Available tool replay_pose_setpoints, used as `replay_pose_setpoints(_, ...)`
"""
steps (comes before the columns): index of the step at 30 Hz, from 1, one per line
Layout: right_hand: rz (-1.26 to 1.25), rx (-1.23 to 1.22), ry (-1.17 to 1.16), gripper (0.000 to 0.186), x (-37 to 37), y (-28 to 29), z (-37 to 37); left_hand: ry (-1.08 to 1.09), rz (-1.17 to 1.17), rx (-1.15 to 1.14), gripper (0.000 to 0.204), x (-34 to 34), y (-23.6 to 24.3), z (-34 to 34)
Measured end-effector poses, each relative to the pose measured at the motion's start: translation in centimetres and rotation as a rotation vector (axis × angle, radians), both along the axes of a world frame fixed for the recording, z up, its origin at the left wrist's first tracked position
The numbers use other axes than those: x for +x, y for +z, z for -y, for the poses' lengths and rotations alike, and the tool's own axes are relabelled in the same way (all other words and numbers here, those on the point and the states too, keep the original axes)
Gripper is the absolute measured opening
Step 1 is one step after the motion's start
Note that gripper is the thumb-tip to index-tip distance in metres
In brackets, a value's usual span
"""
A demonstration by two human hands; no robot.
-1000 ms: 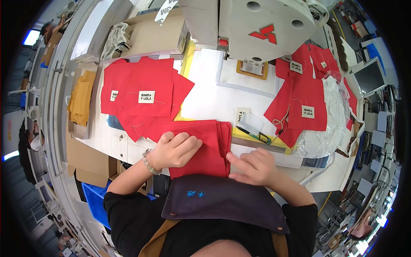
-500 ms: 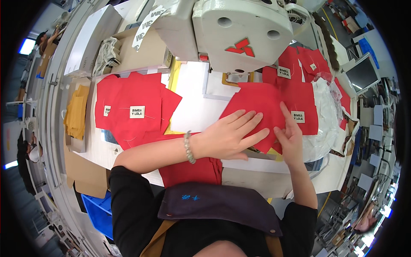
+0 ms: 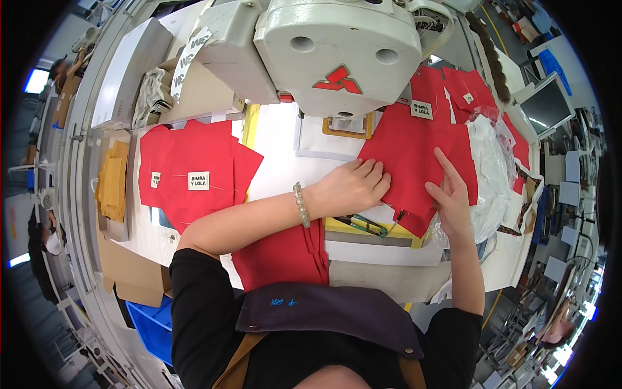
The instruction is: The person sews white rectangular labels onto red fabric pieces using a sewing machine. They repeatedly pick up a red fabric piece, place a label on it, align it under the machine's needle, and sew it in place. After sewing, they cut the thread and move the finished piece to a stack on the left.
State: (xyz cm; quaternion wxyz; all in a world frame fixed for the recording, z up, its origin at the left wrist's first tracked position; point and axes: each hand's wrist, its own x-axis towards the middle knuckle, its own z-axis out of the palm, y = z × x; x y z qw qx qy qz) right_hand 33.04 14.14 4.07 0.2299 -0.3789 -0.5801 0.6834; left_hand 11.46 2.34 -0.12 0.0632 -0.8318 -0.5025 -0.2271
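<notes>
My left hand (image 3: 343, 189), wearing a beaded bracelet, curls its fingers closed on the left edge of a red fabric piece (image 3: 409, 168) at right of centre. My right hand (image 3: 451, 194) touches that piece's right side with index finger and thumb apart. A green-handled tool (image 3: 366, 227) lies partly covered below my left hand. More red pieces (image 3: 278, 256) are stacked under my left forearm. To the left, a red pile (image 3: 207, 149) carries cream printed patches (image 3: 198, 181). Other patched pieces (image 3: 424, 84) lie at the back right, beside white crumpled plastic (image 3: 486, 181).
A large white machine (image 3: 337, 45) stands at the back, over a tan-framed plate (image 3: 346, 133). Boxes (image 3: 126, 71) and orange pieces (image 3: 111, 181) are on the left, with a blue bin (image 3: 149, 330) below. A monitor (image 3: 544, 107) is at right. Other people (image 3: 61, 68) work in the background.
My hands moved from the lower stack up and to the right onto a red piece now over the right pile. My left fingers, spread half a second ago, have curled in.
</notes>
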Motion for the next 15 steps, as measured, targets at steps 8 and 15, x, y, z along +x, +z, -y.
replay_pose_setpoints(8,-0.010,0.123,0.090,0.074,0.1,-0.4,-2.5,-0.047,-0.128,0.111,0.027,-1.2,0.0,-0.8)
replay_pose_setpoints(15,0.255,0.217,0.238,0.077,-1.8,0.6,-4.3,-0.115,-0.220,0.215,0.026,-3.9,0.6,-0.4)
